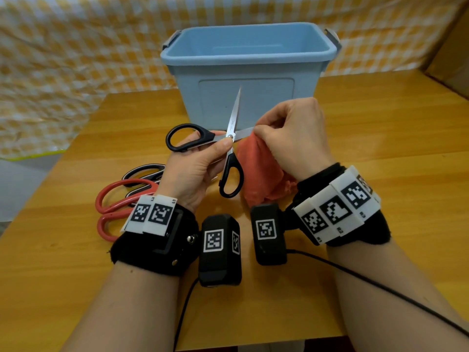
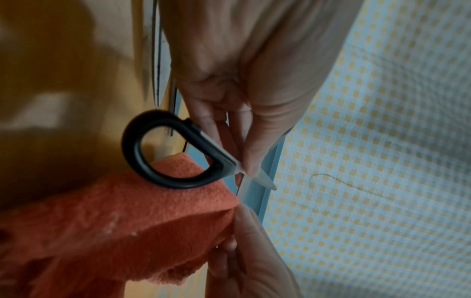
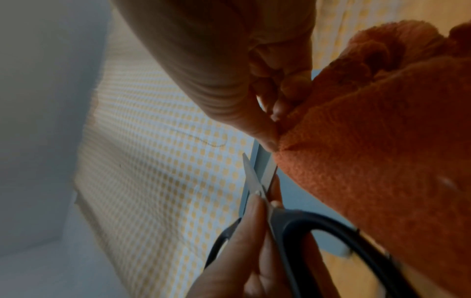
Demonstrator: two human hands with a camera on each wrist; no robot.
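Black-handled scissors point(image 1: 234, 110) are held up in front of me with the blades spread wide. My left hand point(image 1: 223, 146) pinches them at the pivot, thumb on top; one loop point(image 2: 132, 153) hangs free below. An orange-red terry cloth point(image 1: 261, 174) hangs from my right hand point(image 1: 258, 130), which pinches it around the blade that points right. That blade's tip is hidden under the cloth point(image 3: 382, 161) and the fingers. The other blade point(image 3: 251, 177) points up and away.
A pale blue open bin point(image 1: 248, 72) stands just behind the hands on the wooden table point(image 1: 380, 148). Red-handled scissors point(image 1: 119, 196) and a black-and-white pair point(image 1: 144, 171) lie at the left. A yellow checked cloth point(image 1: 76, 59) hangs behind.
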